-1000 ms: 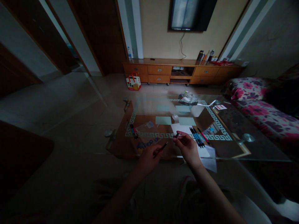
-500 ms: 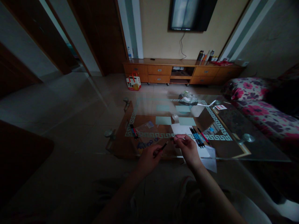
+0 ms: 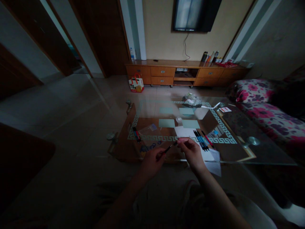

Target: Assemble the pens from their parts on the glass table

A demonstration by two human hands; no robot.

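My left hand [image 3: 150, 162] is closed round a dark pen [image 3: 166, 150] whose tip points up and right. My right hand [image 3: 191, 152] pinches a small dark pen cap [image 3: 175, 143] between thumb and fingers, right at the pen's tip. Both hands hover over the near edge of a glass coffee table [image 3: 238, 149]. Several pens [image 3: 201, 140] lie on the glass just right of my right hand, beside white paper [image 3: 211, 157]. Two more pens [image 3: 136, 134] lie at the table's left end.
A plastic bag [image 3: 192, 100] and a white card [image 3: 224, 109] rest at the table's far side. A floral sofa [image 3: 267, 109] runs along the right. A wooden TV cabinet [image 3: 183, 73] with a carton [image 3: 136, 83] before it stands at the far wall. Tiled floor spreads to the left.
My right hand has brought the cap leftward and down until it meets the pen's tip. The left hand has stayed almost still.
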